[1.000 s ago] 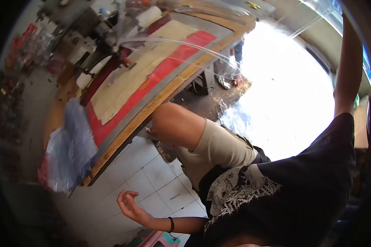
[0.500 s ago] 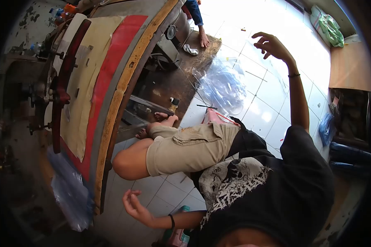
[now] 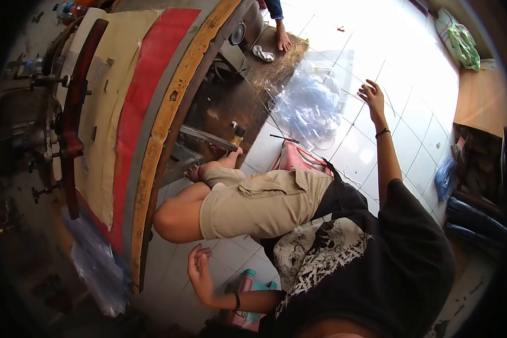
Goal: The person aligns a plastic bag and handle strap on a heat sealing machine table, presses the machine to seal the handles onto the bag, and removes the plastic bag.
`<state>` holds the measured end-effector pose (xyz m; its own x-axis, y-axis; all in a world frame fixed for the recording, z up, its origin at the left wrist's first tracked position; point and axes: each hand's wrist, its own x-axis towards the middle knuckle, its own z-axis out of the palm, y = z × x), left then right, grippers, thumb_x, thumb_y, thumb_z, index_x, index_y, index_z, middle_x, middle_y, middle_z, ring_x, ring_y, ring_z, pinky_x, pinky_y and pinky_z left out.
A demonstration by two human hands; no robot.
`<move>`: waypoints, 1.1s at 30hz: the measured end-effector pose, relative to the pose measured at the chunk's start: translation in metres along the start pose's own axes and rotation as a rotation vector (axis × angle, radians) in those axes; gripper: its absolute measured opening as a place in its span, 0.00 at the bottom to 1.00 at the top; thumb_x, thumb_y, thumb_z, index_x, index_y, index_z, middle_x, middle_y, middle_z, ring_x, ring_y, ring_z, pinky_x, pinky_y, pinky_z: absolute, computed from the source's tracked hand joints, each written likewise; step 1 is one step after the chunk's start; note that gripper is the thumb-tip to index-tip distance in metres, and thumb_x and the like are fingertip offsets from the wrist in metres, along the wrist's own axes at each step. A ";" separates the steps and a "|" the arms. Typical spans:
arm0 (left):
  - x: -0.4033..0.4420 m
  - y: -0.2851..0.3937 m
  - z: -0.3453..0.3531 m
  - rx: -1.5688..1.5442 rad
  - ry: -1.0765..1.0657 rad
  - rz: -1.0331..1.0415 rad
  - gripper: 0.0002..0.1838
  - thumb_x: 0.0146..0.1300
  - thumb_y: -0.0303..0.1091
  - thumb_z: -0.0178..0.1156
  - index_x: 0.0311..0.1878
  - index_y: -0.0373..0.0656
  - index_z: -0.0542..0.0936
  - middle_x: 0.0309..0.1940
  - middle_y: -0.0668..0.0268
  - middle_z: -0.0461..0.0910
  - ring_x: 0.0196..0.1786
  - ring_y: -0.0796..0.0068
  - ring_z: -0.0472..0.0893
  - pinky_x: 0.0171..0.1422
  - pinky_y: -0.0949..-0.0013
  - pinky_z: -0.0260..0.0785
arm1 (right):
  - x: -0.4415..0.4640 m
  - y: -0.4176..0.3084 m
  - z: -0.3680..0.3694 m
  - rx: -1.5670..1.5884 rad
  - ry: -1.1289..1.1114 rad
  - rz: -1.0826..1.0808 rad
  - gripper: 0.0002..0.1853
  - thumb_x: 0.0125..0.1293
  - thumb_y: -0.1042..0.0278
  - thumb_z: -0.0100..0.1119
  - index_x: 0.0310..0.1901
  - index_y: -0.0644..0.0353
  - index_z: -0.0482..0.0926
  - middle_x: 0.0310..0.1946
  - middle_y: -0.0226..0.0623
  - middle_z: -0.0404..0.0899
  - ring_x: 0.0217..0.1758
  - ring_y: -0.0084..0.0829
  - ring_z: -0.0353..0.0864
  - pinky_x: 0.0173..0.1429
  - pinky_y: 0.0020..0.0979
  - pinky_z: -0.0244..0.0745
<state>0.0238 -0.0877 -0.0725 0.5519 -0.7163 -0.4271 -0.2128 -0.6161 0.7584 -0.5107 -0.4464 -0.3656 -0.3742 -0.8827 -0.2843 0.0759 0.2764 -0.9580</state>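
Observation:
My right hand [image 3: 372,96] is held out over the tiled floor, its fingers loosely spread and nothing in them. Near it, crumpled clear plastic [image 3: 307,107] and a flat clear sheet [image 3: 343,73] lie on the floor. My left hand [image 3: 200,265] hangs beside my knee, near the table edge, with its fingers loosely bent and apart, holding nothing. At the left, the wood-edged table [image 3: 172,96] bears cream material [image 3: 118,73] over a red layer [image 3: 160,45]. A long dark red bar [image 3: 79,101] with clamps crosses above it.
Bluish plastic [image 3: 98,270] hangs at the table's lower corner. A pink bag [image 3: 293,158] is on the floor beside my seat. Another person's bare foot [image 3: 283,39] rests near a dark board [image 3: 253,90]. A green and white sack [image 3: 459,42] stands by a box [image 3: 479,101].
My right arm has come down from its raised position at the right. A thin clear sheet that was blurred beneath that hand now lies flat beside the plastic. My view has turned.

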 end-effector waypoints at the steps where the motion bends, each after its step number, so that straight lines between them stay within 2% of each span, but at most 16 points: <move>1: 0.005 -0.002 0.002 0.002 -0.030 -0.021 0.16 0.75 0.31 0.52 0.61 0.33 0.74 0.43 0.61 0.80 0.49 0.73 0.78 0.59 0.67 0.71 | 0.003 0.041 -0.008 -0.044 0.019 0.011 0.24 0.73 0.66 0.59 0.65 0.66 0.69 0.53 0.46 0.80 0.52 0.33 0.83 0.56 0.34 0.84; 3: 0.017 -0.010 0.010 0.021 -0.085 -0.068 0.17 0.75 0.32 0.53 0.62 0.34 0.74 0.44 0.61 0.81 0.49 0.73 0.79 0.59 0.67 0.70 | -0.009 0.118 -0.036 -0.480 0.053 0.109 0.23 0.70 0.68 0.61 0.65 0.62 0.70 0.53 0.42 0.83 0.51 0.33 0.84 0.54 0.36 0.83; 4: 0.023 -0.014 0.017 0.039 -0.110 -0.096 0.18 0.76 0.33 0.53 0.63 0.34 0.74 0.45 0.61 0.81 0.49 0.72 0.79 0.60 0.67 0.70 | -0.009 0.182 -0.073 -0.905 -0.029 0.070 0.25 0.66 0.68 0.63 0.64 0.60 0.72 0.53 0.42 0.83 0.52 0.36 0.84 0.55 0.37 0.82; 5: 0.028 -0.015 0.024 0.058 -0.136 -0.119 0.18 0.76 0.34 0.53 0.63 0.35 0.74 0.45 0.60 0.82 0.50 0.71 0.79 0.60 0.67 0.70 | -0.013 0.243 -0.105 -1.083 -0.094 0.209 0.26 0.63 0.67 0.65 0.63 0.58 0.74 0.54 0.44 0.83 0.52 0.43 0.84 0.54 0.43 0.83; 7: 0.039 -0.010 0.050 0.227 -0.169 -0.137 0.20 0.74 0.35 0.56 0.64 0.33 0.73 0.52 0.56 0.80 0.55 0.64 0.79 0.64 0.62 0.67 | -0.053 0.253 -0.116 -0.781 -0.198 0.822 0.24 0.62 0.64 0.67 0.60 0.58 0.77 0.49 0.43 0.82 0.47 0.45 0.84 0.46 0.54 0.85; 8: 0.044 -0.014 0.065 0.308 -0.182 -0.122 0.22 0.73 0.34 0.57 0.65 0.33 0.72 0.56 0.53 0.79 0.58 0.60 0.78 0.66 0.60 0.66 | -0.081 0.249 -0.112 -0.644 -0.301 0.857 0.23 0.63 0.63 0.67 0.59 0.59 0.78 0.46 0.41 0.82 0.46 0.43 0.84 0.43 0.53 0.84; 10: 0.069 -0.058 0.096 0.408 -0.301 -0.009 0.35 0.65 0.43 0.65 0.69 0.35 0.67 0.69 0.47 0.68 0.67 0.55 0.71 0.68 0.56 0.63 | -0.127 0.237 -0.088 -0.740 -0.536 0.770 0.19 0.66 0.64 0.63 0.57 0.61 0.79 0.41 0.37 0.83 0.43 0.33 0.84 0.42 0.43 0.84; 11: 0.084 -0.103 0.125 0.433 -0.146 0.155 0.40 0.62 0.47 0.67 0.72 0.36 0.64 0.73 0.45 0.59 0.72 0.49 0.63 0.71 0.50 0.59 | -0.148 0.225 -0.071 -0.828 -0.668 0.719 0.17 0.68 0.65 0.61 0.56 0.61 0.79 0.39 0.35 0.84 0.42 0.29 0.84 0.41 0.38 0.83; 14: 0.112 -0.192 0.188 0.629 0.072 0.062 0.51 0.55 0.57 0.68 0.77 0.45 0.58 0.77 0.35 0.37 0.80 0.32 0.40 0.74 0.31 0.49 | -0.173 0.195 -0.030 -0.885 -0.925 0.631 0.17 0.68 0.65 0.61 0.56 0.61 0.80 0.39 0.35 0.84 0.42 0.28 0.83 0.41 0.36 0.82; 18: 0.132 -0.085 0.180 0.768 -0.095 -0.023 0.47 0.58 0.58 0.64 0.78 0.53 0.59 0.76 0.32 0.39 0.80 0.30 0.39 0.73 0.28 0.49 | -0.168 0.174 0.002 -0.814 -1.005 0.609 0.16 0.69 0.65 0.60 0.56 0.61 0.80 0.39 0.34 0.84 0.41 0.27 0.83 0.41 0.35 0.81; 21: 0.150 -0.085 0.179 0.885 -0.062 0.025 0.38 0.61 0.59 0.62 0.74 0.61 0.68 0.75 0.29 0.40 0.79 0.31 0.45 0.73 0.34 0.54 | -0.158 0.158 0.027 -0.741 -1.020 0.579 0.16 0.69 0.65 0.60 0.55 0.61 0.80 0.38 0.34 0.84 0.40 0.26 0.83 0.40 0.33 0.81; 24: 0.160 -0.089 0.181 0.813 0.076 0.172 0.30 0.63 0.57 0.62 0.68 0.61 0.76 0.74 0.29 0.45 0.77 0.31 0.52 0.74 0.41 0.57 | -0.140 0.148 0.052 -0.630 -1.004 0.532 0.16 0.69 0.65 0.59 0.55 0.61 0.80 0.38 0.33 0.84 0.40 0.25 0.82 0.40 0.32 0.80; 27: 0.154 -0.080 0.180 0.801 0.099 0.151 0.28 0.63 0.58 0.61 0.64 0.61 0.80 0.74 0.28 0.48 0.75 0.31 0.57 0.74 0.44 0.59 | -0.114 0.138 0.071 -0.436 -0.946 0.467 0.15 0.70 0.65 0.59 0.55 0.61 0.80 0.38 0.33 0.84 0.39 0.24 0.82 0.40 0.31 0.79; 28: 0.145 -0.063 0.175 0.781 0.101 0.145 0.24 0.66 0.51 0.62 0.63 0.58 0.80 0.72 0.31 0.56 0.74 0.34 0.62 0.73 0.46 0.61 | -0.104 0.134 0.077 -0.352 -0.909 0.428 0.15 0.70 0.65 0.59 0.55 0.61 0.80 0.38 0.33 0.84 0.39 0.24 0.82 0.40 0.30 0.79; 31: 0.137 -0.089 0.152 0.263 0.200 0.388 0.18 0.68 0.40 0.61 0.59 0.48 0.81 0.64 0.39 0.71 0.67 0.42 0.72 0.70 0.50 0.66 | -0.073 0.095 0.099 -0.218 -0.703 0.156 0.15 0.70 0.65 0.58 0.55 0.60 0.80 0.37 0.32 0.84 0.39 0.23 0.82 0.40 0.29 0.78; 33: 0.119 -0.086 0.123 0.034 0.313 0.292 0.14 0.69 0.31 0.60 0.57 0.41 0.80 0.54 0.51 0.82 0.61 0.54 0.79 0.65 0.58 0.70 | -0.038 0.042 0.107 -0.319 -0.515 -0.184 0.14 0.72 0.64 0.55 0.55 0.60 0.80 0.37 0.31 0.84 0.37 0.22 0.79 0.40 0.26 0.74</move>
<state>0.0087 -0.1606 -0.2488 0.6812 -0.7318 -0.0227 -0.4202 -0.4161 0.8064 -0.3945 -0.4419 -0.3985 0.1434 -0.9744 -0.1732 -0.2566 0.1324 -0.9574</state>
